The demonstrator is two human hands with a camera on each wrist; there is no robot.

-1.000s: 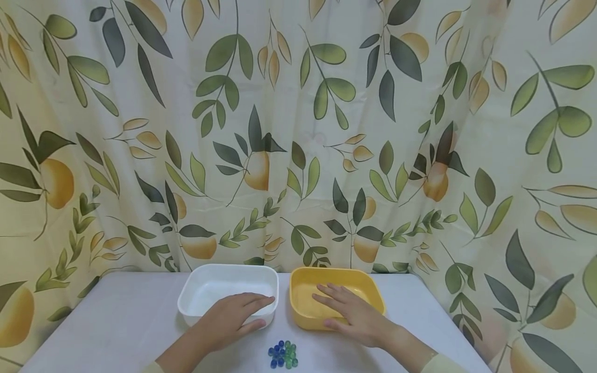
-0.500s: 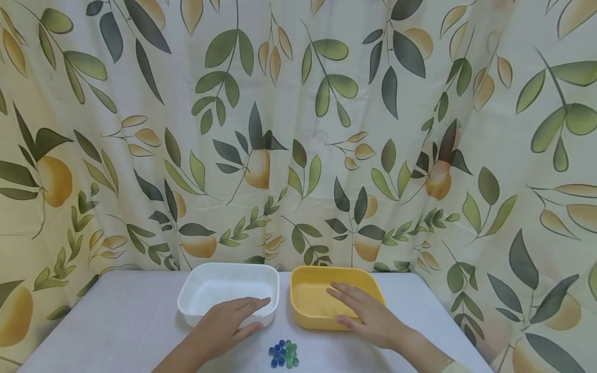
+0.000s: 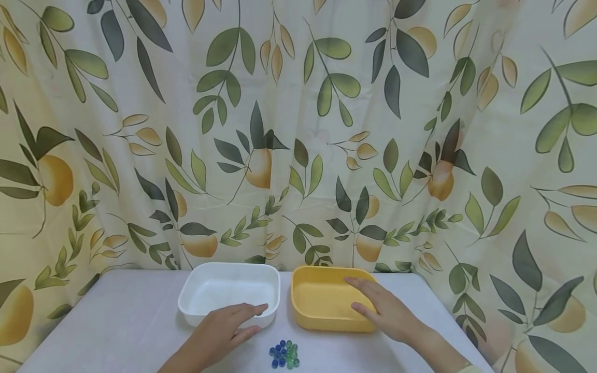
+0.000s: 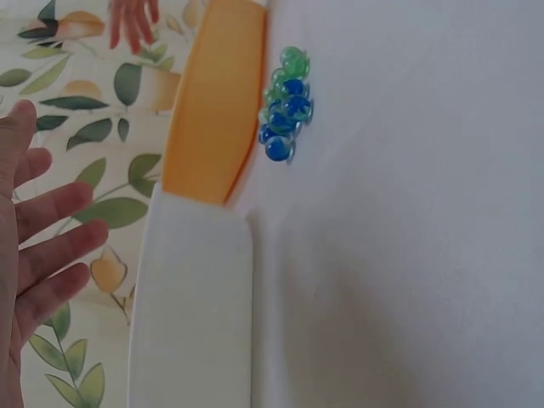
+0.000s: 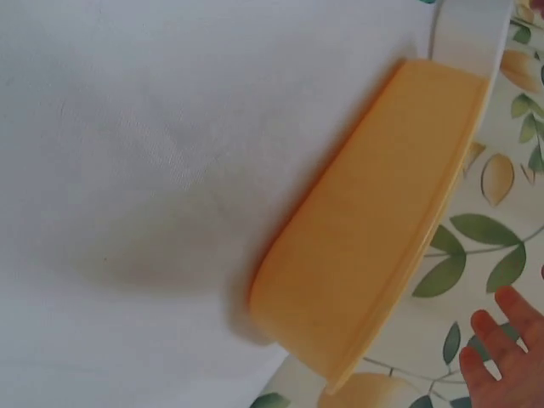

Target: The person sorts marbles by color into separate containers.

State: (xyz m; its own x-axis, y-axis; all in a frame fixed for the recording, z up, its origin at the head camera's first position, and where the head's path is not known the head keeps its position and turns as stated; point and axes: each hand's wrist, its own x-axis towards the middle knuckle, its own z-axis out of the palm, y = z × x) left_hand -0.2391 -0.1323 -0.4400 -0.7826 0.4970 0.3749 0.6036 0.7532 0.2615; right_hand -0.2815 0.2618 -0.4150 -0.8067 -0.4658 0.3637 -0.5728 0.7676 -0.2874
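In the head view my left hand (image 3: pixel 225 330) hovers by the front right corner of the white bin (image 3: pixel 228 269), fingers extended and holding nothing. My right hand (image 3: pixel 389 313) is over the right side of the yellow bin (image 3: pixel 333 324), its fingers stretched out and holding nothing. Several blue glass marbles (image 3: pixel 278 355) and green glass marbles (image 3: pixel 292 355) lie in one cluster on the table, in front of the gap between the bins. Spread fingers (image 4: pixel 55 212) show at the left of the left wrist view, apart from the bins.
A white cloth covers the table (image 3: pixel 126 311). The two bins stand side by side at its back edge with a narrow gap between them. Behind hangs a curtain (image 3: pixel 298 217) printed with leaves and fruit.
My right hand has moved to the right over the yellow bin. My left hand has drawn slightly down and back from the white bin. The bins and marbles lie as before.
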